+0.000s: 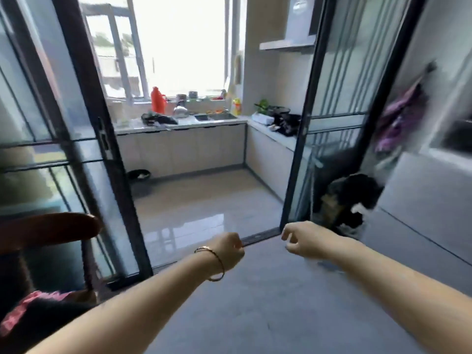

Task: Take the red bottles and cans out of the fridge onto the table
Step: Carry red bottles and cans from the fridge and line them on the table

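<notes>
Both my arms reach forward over a grey floor, in front of an open sliding glass doorway into a kitchen. My left hand (227, 249), with a bracelet on the wrist, has its fingers curled and holds nothing. My right hand (304, 241) hangs with loosely curled fingers and holds nothing. No fridge, table, red bottle or can from the task is in view. A red-orange jug (158, 100) stands far off on the kitchen counter by the window.
Dark-framed glass door panels stand at left (84, 139) and right (332, 123). A black and white cat (350, 200) sits by the right panel. A wooden chair back (48, 228) is at lower left. The kitchen counter (178, 123) holds a sink and clutter.
</notes>
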Available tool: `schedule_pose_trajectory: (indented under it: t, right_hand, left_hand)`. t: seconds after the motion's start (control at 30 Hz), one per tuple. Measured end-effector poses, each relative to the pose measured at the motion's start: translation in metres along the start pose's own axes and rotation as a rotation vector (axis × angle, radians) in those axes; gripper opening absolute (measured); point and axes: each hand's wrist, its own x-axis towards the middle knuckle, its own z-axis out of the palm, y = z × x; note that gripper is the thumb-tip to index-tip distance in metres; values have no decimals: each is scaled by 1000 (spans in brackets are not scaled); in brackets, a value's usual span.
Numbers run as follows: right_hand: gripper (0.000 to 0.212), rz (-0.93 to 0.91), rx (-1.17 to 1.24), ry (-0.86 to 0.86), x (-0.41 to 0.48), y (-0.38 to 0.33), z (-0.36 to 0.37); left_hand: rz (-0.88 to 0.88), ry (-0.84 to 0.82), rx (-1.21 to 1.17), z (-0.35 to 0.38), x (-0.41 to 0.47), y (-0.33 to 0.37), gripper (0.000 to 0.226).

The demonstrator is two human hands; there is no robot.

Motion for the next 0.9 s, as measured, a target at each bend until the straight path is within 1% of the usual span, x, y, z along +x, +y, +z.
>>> schedule_pose_trajectory:
  t: [0.1,0.2,0.3,0.37,0.43,0.6,0.73,0.8,0.9]
  right_hand:
    - [23,148,73,106,-10,108,-41]
    - [23,288,88,162,-16,202,-77]
    - [23,404,95,215,-20,286,-114]
    - [23,484,94,247,-23,335,-141]
    - [24,545,97,286,-25,378,-168]
    - [23,695,18,386,-8,475,-224]
    - [20,805,-30,525,25,547,-266]
    - [19,856,-21,559,42,581,-288]
    - [17,924,16,610,63,630,-322]
  left_hand:
    - [150,6,105,21,65,110,26]
    - [293,-16,164,39,123,209,27]
    - [397,-19,223,53,176,296,25]
    - [468,-19,245,59,204,347,19]
    - [515,-13,244,63,233,393,15]
    - [648,5,190,73,325,496,7]
    - [767,7,148,83,406,573,8]
    - [816,-8,115,87,447,611,8]
    - [897,-8,143,90,498,666,15]
